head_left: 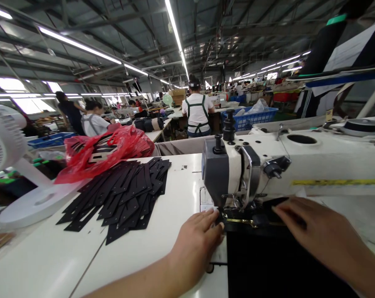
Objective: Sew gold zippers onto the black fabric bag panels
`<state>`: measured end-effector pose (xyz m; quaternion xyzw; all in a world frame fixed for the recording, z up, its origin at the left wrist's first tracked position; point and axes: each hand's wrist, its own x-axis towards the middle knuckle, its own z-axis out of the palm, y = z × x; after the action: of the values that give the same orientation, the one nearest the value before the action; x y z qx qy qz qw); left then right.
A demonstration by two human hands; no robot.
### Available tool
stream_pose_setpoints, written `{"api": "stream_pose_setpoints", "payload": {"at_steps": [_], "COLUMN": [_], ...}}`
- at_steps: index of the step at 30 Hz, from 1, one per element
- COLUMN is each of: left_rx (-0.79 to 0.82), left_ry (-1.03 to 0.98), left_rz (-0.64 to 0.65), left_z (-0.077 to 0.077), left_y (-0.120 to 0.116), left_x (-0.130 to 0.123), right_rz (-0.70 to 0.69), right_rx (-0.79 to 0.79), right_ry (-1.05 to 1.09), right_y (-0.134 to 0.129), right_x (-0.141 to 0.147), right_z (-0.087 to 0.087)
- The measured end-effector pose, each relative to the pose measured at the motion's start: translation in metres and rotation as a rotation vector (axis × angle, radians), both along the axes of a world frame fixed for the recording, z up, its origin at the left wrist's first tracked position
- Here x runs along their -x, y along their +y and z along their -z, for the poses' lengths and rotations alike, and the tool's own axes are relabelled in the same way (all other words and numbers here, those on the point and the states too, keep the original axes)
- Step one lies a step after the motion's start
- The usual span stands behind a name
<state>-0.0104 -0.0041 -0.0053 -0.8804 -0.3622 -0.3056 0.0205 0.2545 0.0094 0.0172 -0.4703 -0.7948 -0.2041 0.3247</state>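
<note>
Black fabric [268, 265] lies under the head of a sewing machine [229, 174] and hangs toward me. A gold-toothed zipper [240, 221] runs across its upper edge, close to the presser foot. My left hand [198, 238] rests just left of the needle area, fingers and thumb closed at the fabric's left edge; the fingertips are partly hidden. To the right of the foot, my right hand [311, 221] pinches a dark piece of fabric [276, 203] between thumb and fingers. Exactly where the needle meets the fabric is hidden.
Black cut strips [128, 194] are piled on the white table [150, 265], left of the machine. Behind them sits a red plastic bag [112, 145]; a white fan [35, 198] stands far left. A person [196, 109] sits ahead, near a blue basket [255, 118].
</note>
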Motion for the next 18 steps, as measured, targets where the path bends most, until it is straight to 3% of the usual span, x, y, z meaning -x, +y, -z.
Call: {"api": "stream_pose_setpoints", "payload": {"at_steps": [4, 7, 11, 18], "left_rx": [-0.043, -0.078, -0.121, -0.155], "left_ry": [0.088, 0.134, 0.155, 0.139], "left_rz": [0.014, 0.015, 0.030, 0.078], "left_z": [0.008, 0.008, 0.006, 0.006], "left_y": [0.007, 0.006, 0.007, 0.011], "left_x": [-0.004, -0.008, -0.009, -0.009], "right_rz": [-0.270, -0.295, -0.292, -0.308], "right_rx": [0.011, 0.071, 0.155, 0.189], "right_ry": [-0.112, -0.108, -0.133, -0.036], "right_y": [-0.016, -0.016, -0.008, -0.010], "right_x": [0.042, 0.061, 0.064, 0.067], "right_z": [0.008, 0.022, 0.036, 0.025]}}
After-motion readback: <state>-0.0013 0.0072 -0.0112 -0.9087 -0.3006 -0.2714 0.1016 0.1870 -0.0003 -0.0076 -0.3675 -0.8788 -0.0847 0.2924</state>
